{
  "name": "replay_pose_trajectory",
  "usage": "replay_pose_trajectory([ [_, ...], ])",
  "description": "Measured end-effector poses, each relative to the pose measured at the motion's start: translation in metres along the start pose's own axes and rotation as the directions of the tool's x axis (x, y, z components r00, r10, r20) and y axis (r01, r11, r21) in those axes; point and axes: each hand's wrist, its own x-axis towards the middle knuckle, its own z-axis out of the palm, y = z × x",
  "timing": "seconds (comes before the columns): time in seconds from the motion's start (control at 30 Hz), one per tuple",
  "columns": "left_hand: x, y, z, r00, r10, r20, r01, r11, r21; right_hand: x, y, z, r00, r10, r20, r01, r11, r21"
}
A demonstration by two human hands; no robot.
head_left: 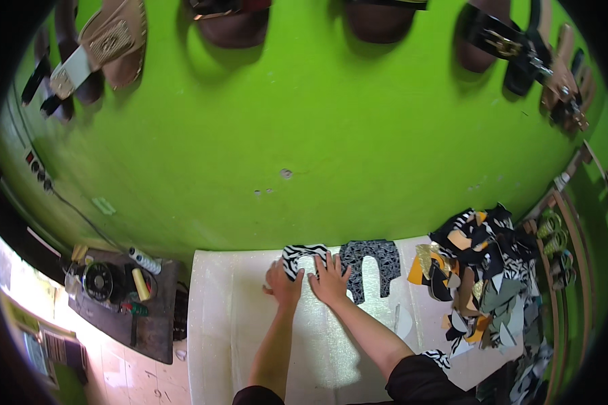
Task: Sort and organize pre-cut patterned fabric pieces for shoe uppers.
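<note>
A zebra-striped cut piece [307, 252], black and white, lies flat near the far edge of a pale, shiny sheet on the table [236, 331]. My left hand [284, 282] rests at its left side with the fingers apart. On its right side lies my right hand [330, 279], fingers spread and flat, nothing gripped. Just right of that hand is a U-shaped dark piece [388, 260] with a grey pattern, lying flat. A small whitish curved piece [403, 321] sits nearer, beside my right forearm.
A heap of coloured scraps [486, 263] covers the table's right side. Another zebra scrap [438, 358] lies by my right sleeve. To the left stands a dark sewing table [159, 331] with a black wheel and a thread cone [144, 260]. Sandals [378, 23] hang on the green wall.
</note>
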Motion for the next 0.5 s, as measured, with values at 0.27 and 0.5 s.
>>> replay_pose_trajectory([
  [0.27,-0.115,-0.013,-0.085,0.959,0.230,-0.165,-0.277,0.882,-0.382,-0.131,0.045,-0.088,0.947,-0.189,-0.260,0.271,0.904,0.331],
  [0.5,-0.228,0.019,-0.061,0.984,0.107,0.140,0.023,0.708,-0.706,-0.227,0.137,-0.172,0.898,0.142,-0.416,0.079,0.879,0.471],
])
